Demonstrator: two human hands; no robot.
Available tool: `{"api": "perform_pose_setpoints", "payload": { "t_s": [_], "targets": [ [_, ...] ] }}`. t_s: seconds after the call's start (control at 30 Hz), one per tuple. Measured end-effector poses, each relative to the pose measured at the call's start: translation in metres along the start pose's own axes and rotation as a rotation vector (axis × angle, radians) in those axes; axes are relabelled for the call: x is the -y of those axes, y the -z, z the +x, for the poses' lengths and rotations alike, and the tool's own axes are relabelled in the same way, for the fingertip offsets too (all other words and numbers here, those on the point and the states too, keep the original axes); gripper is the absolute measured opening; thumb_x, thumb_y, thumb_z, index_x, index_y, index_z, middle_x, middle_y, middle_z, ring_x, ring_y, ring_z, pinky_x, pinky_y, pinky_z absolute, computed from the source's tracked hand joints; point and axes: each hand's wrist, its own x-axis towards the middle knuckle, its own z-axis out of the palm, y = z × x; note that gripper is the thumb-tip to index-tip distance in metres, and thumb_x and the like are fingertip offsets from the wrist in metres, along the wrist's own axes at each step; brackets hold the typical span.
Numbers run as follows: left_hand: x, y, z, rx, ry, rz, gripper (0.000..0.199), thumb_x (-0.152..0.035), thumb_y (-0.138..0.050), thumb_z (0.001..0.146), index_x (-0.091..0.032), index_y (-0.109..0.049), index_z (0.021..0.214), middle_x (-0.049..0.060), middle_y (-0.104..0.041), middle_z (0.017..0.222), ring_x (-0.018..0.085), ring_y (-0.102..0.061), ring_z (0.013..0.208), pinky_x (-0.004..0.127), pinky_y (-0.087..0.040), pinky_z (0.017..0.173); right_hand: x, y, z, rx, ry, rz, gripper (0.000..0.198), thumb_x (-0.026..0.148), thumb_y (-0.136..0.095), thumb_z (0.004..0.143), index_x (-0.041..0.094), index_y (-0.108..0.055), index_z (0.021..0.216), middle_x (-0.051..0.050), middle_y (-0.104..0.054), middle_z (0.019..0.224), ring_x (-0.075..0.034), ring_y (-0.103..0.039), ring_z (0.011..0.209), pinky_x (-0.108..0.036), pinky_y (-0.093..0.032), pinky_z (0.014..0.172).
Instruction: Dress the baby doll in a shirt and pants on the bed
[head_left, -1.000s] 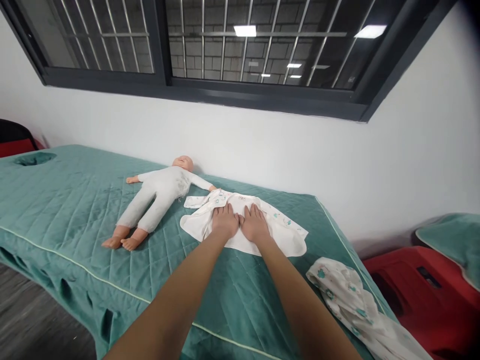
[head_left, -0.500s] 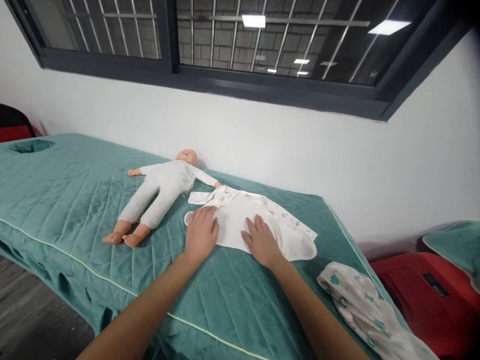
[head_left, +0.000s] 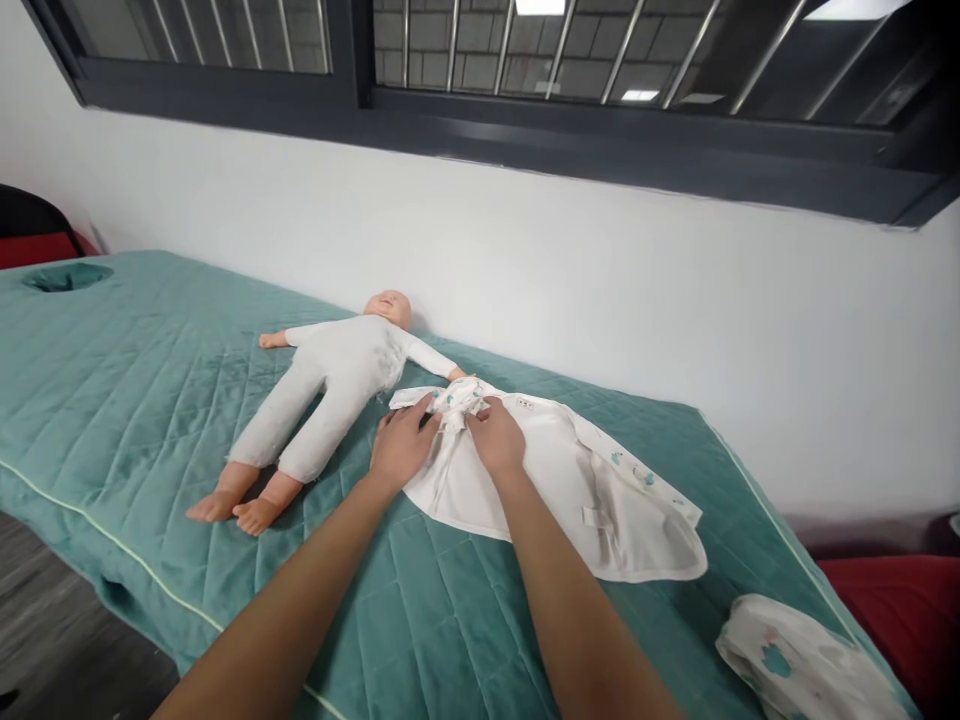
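A white baby garment [head_left: 551,470] with a small green print lies spread on the green quilted bed cover [head_left: 420,620]. At its upper left part, my left hand [head_left: 405,440] and my right hand [head_left: 496,435] pinch the bunched cloth between them. Fingers of both hands are closed on the fabric, and the fingertips are partly hidden. Left of the garment a baby doll [head_left: 337,365] in white cloth lies on its back, its head toward the wall. One of the doll's hands rests close to the garment's top edge.
Another printed white cloth [head_left: 802,660] lies crumpled at the bed's right edge. Beyond that edge is a red object [head_left: 900,610]. A white wall [head_left: 562,280] with a barred window runs along the back. The bed has a face hole [head_left: 67,277] at far left.
Both hands have moved from lying flat on the garment to its upper left part and closed on the cloth there. The view has shifted, so things appear nearer.
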Motion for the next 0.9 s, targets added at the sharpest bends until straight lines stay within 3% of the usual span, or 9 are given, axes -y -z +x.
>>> {"api": "perform_pose_setpoints", "payload": {
  "t_s": [0.17, 0.43, 0.57, 0.73, 0.83, 0.9],
  "targets": [
    [0.015, -0.001, 0.015, -0.163, 0.082, -0.246, 0.053, -0.045, -0.037, 0.096, -0.02, -0.046, 0.143, 0.009, -0.052, 0.144, 0.022, -0.048, 0.132, 0.037, -0.036, 0.112, -0.009, -0.002, -0.004, -0.024, 0.028, 0.102, 0.03, 0.029, -0.055, 0.082, 0.026, -0.059, 0.112, 0.0, -0.07, 0.097, -0.02, -0.064, 0.093, -0.03, -0.044, 0.083],
    [0.021, -0.006, 0.025, -0.187, 0.032, -0.127, 0.043, -0.039, -0.043, 0.095, -0.022, -0.058, 0.132, 0.008, -0.059, 0.135, 0.024, -0.051, 0.129, 0.04, -0.038, 0.111, -0.021, -0.001, 0.011, -0.09, -0.029, 0.445, 0.033, 0.028, -0.052, 0.075, 0.02, -0.059, 0.106, -0.003, -0.066, 0.098, -0.018, -0.064, 0.09, -0.029, -0.051, 0.08],
    [0.012, 0.002, 0.002, -0.181, 0.035, -0.081, 0.04, -0.038, -0.043, 0.095, -0.023, -0.059, 0.128, 0.007, -0.066, 0.125, 0.023, -0.06, 0.116, 0.038, -0.045, 0.103, -0.026, -0.003, 0.014, -0.067, -0.058, 0.62, 0.038, 0.028, -0.057, 0.069, 0.018, -0.059, 0.105, -0.007, -0.064, 0.11, -0.017, -0.065, 0.089, -0.027, -0.055, 0.068],
    [0.003, 0.01, -0.043, -0.198, 0.095, 0.075, 0.036, -0.042, -0.056, 0.088, -0.024, -0.063, 0.118, 0.006, -0.071, 0.11, 0.029, -0.061, 0.108, 0.044, -0.046, 0.097, -0.028, -0.002, 0.016, -0.059, -0.081, 0.755, 0.039, 0.024, -0.063, 0.062, 0.017, -0.06, 0.1, -0.008, -0.067, 0.107, -0.017, -0.064, 0.085, -0.026, -0.054, 0.063],
    [-0.004, 0.011, -0.062, -0.261, 0.167, 0.043, 0.03, -0.035, -0.057, 0.088, -0.021, -0.062, 0.114, 0.007, -0.071, 0.105, 0.027, -0.063, 0.1, 0.041, -0.049, 0.09, -0.027, 0.0, 0.017, -0.069, -0.096, 0.82, 0.038, 0.022, -0.065, 0.059, 0.017, -0.061, 0.096, -0.007, -0.068, 0.104, -0.017, -0.063, 0.081, -0.025, -0.052, 0.061],
    [-0.012, 0.01, -0.071, -0.312, 0.071, -0.016, 0.021, -0.032, -0.052, 0.092, -0.021, -0.064, 0.106, 0.007, -0.069, 0.101, 0.023, -0.063, 0.097, 0.036, -0.049, 0.087, -0.027, 0.003, 0.017, -0.073, -0.11, 0.871, 0.038, 0.022, -0.066, 0.057, 0.018, -0.062, 0.095, -0.006, -0.069, 0.099, -0.016, -0.063, 0.077, -0.025, -0.05, 0.06]
  ]
}}
